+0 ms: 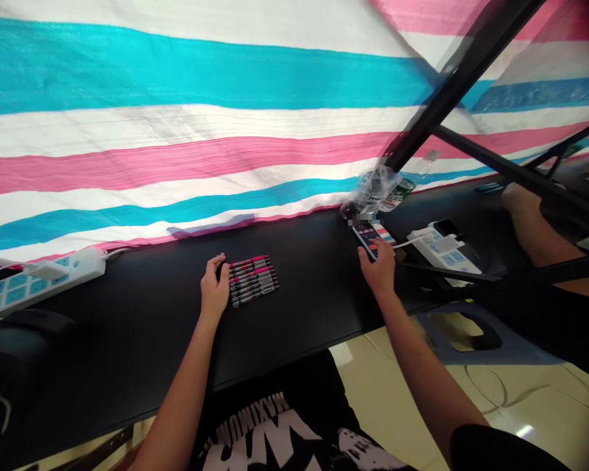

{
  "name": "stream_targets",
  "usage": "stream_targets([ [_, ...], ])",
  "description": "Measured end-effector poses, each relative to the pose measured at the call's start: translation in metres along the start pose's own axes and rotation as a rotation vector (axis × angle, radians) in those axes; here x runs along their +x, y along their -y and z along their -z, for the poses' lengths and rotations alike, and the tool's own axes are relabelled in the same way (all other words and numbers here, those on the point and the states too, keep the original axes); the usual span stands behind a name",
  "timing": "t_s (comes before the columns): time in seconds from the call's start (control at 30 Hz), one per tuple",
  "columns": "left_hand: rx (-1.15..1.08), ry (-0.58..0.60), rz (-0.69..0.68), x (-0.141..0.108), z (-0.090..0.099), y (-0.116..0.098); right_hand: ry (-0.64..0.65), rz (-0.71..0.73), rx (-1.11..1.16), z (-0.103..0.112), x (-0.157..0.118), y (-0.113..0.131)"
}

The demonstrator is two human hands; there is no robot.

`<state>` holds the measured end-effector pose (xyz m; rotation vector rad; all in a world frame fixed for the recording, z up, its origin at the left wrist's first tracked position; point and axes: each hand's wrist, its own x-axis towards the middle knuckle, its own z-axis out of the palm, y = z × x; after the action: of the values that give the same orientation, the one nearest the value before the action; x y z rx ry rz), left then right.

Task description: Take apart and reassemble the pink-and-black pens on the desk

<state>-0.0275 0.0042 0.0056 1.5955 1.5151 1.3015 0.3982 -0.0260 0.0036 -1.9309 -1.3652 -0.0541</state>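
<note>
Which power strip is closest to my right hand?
The white power strip just right of the phone in your right hand. The other white power strip lies far off at the left end of the black desk.

a black tabletop (142, 314) carries a tight group of pink-banded markers (252, 279) lying side by side, a white power strip (39, 281) toward the left end, another white power strip (444, 252) toward the right, and a bagged plastic bottle (377, 190) at the back edge.

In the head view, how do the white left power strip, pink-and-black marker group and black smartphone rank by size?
White plastic power strip; then pink-and-black marker group and black smartphone, too alike to rank, phone partly hidden.
</note>
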Motion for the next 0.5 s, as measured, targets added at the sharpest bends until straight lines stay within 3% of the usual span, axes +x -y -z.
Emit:
stream_targets([
  [0.07,0.005,-0.013,0.016,-0.003,-0.002,-0.002,0.077,0.06,0.275,-0.022,-0.019,0.044],
  [0.13,-0.012,-0.025,0.032,-0.005,-0.005,-0.004,0.261,0.105,0.491,-0.05,-0.037,0.093],
  [0.27,-0.03,-0.027,0.05,-0.005,-0.015,-0.008,0.446,0.061,0.698,-0.101,-0.056,0.172],
  [0.37,-0.034,-0.014,0.036,-0.003,-0.023,-0.012,0.524,0.021,0.793,-0.117,-0.057,0.202],
  [0.5,-0.052,-0.027,0.037,-0.002,-0.023,-0.014,0.565,-0.001,0.824,-0.119,-0.057,0.205],
])
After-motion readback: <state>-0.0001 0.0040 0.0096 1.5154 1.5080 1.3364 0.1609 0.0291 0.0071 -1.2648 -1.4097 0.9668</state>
